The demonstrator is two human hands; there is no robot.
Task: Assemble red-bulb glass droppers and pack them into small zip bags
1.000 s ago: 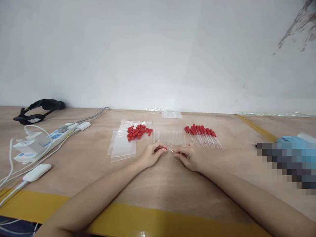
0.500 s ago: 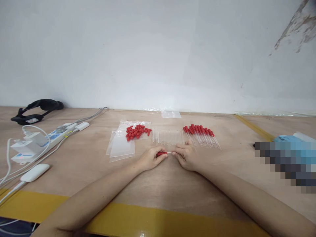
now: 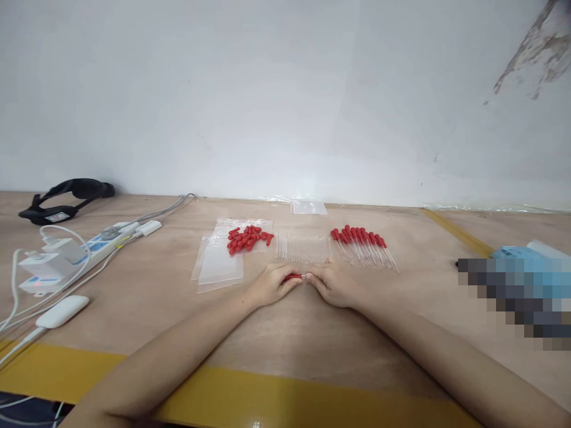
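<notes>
On the wooden table (image 3: 147, 297), the left hand (image 3: 271, 284) pinches a small red rubber bulb (image 3: 292, 277) and the right hand (image 3: 332, 284) pinches a thin clear glass tube (image 3: 304, 277), both meeting end to end. Beyond lie clear tubes (image 3: 302, 247), flat clear plastic bags (image 3: 220, 264) bearing loose red bulbs (image 3: 248, 237), and finished red-capped droppers (image 3: 363, 245).

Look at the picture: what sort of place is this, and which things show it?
Probably a small hand-assembly bench. On the bare table lie sorted batches: loose red bulbs, glass tubes, finished droppers and bags.
</notes>
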